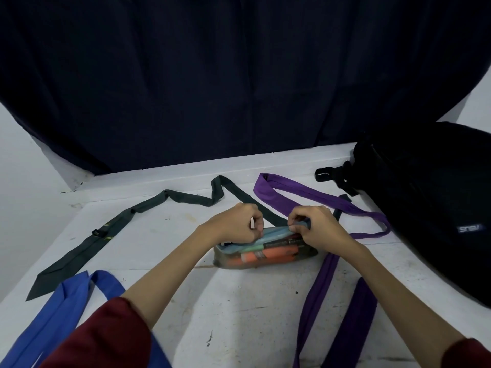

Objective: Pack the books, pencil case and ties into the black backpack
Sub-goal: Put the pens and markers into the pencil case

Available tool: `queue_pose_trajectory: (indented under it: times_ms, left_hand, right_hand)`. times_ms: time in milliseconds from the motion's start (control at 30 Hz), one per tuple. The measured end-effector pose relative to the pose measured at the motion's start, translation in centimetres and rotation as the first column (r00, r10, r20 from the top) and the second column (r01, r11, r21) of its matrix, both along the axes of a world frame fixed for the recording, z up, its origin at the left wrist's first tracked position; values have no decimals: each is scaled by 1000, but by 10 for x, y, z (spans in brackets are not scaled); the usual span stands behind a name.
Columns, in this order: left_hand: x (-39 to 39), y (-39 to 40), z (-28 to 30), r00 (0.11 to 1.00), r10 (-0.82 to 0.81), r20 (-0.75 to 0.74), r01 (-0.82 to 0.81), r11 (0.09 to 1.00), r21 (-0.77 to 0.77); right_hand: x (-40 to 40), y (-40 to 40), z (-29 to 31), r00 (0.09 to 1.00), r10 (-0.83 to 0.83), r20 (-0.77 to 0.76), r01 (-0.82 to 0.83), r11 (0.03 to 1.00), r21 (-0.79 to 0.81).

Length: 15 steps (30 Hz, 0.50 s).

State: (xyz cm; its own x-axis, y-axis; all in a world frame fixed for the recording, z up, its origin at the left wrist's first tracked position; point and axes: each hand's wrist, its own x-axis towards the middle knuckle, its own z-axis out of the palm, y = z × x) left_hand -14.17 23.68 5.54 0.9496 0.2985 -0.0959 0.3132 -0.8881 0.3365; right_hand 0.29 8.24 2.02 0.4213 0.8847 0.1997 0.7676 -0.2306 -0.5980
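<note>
A see-through pencil case (261, 254) with orange and green markers inside lies in the middle of the white table (239, 309). My left hand (236, 223) pinches its blue top edge at the left. At the right end, my right hand (316, 227) grips the same edge. A dark green tie (114, 229) stretches across the left and behind the hands. Running from the back right to the front is a purple tie (318, 282). A blue tie (66, 309) lies at the front left. The black backpack (430, 208) rests on the right. No books are visible.
A dark curtain (239, 75) hangs behind the table. A black strap with a buckle (332, 175) sticks out from the backpack's left side. White wall shows at the far left and far right.
</note>
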Motion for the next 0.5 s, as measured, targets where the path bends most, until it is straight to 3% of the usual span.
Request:
queue_pose_trajectory:
  times_ms: [233,500]
  left_hand:
    - [4,-13,9,989,-46,-140,49,999,14]
    - [-13,-12,18,962,-107,-250,195,914,356]
  right_hand:
    - [1,1,0,1000,9,17,-9,1000,1]
    - [2,-1,-1,999,-29,33,30,999,-22]
